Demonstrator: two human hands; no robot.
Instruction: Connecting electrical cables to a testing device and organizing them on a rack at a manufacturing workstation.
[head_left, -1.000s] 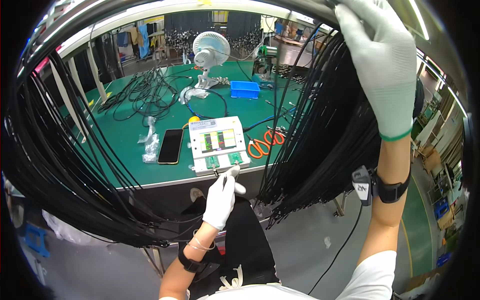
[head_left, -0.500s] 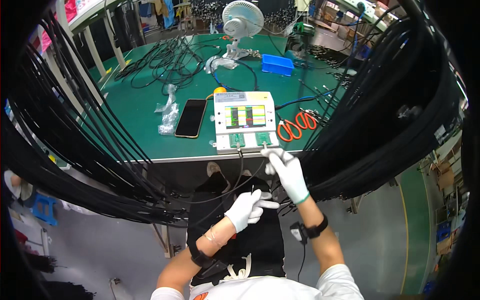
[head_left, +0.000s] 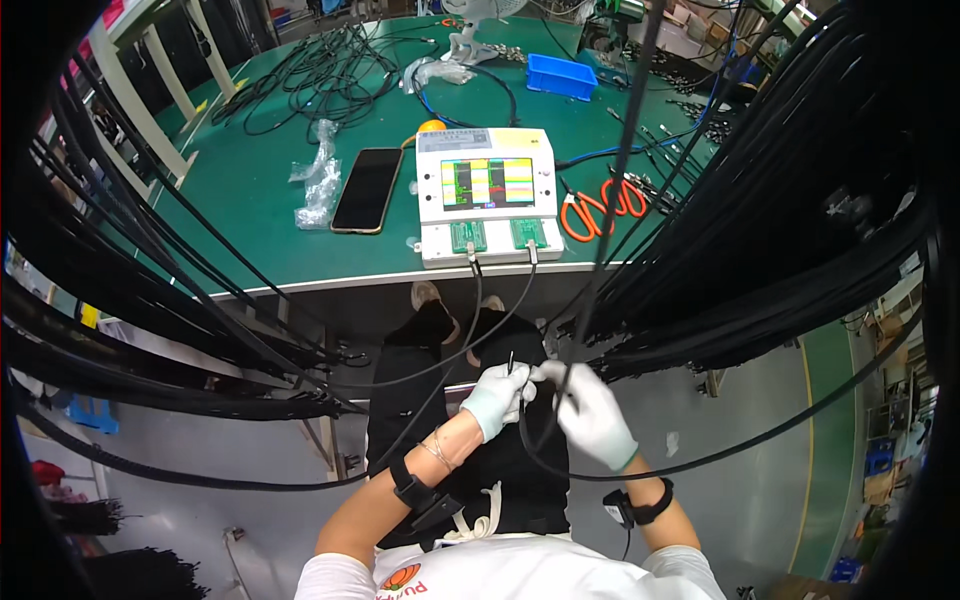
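Over my lap, my left hand (head_left: 498, 398), in a white glove, is closed around a black cable, and a thin dark tip stands up above its fingers. My gloved right hand (head_left: 595, 415) is just beside it, fingers curled and slightly blurred at the left fingertips. A long black cable (head_left: 622, 160) runs down the view to the right hand and loops below it; the exact grip is partly hidden. Ahead, a white tester (head_left: 487, 215) with a lit screen stands at the table's front edge. Two cable plugs (head_left: 532, 252) sit in its green front boards.
Thick bundles of black cables hang at the left (head_left: 150, 370) and right (head_left: 800, 240). On the green table (head_left: 270, 200) are a phone (head_left: 367, 190), clear plastic wrap (head_left: 320, 185), orange-handled scissors (head_left: 605, 210), a blue tray (head_left: 561, 76), a fan's base (head_left: 466, 47) and tangled cables (head_left: 320, 75).
My right hand has drawn back from the tester's right plug to beside my left hand. A long cable now crosses the view, and the left fingers have closed together. The view has shifted.
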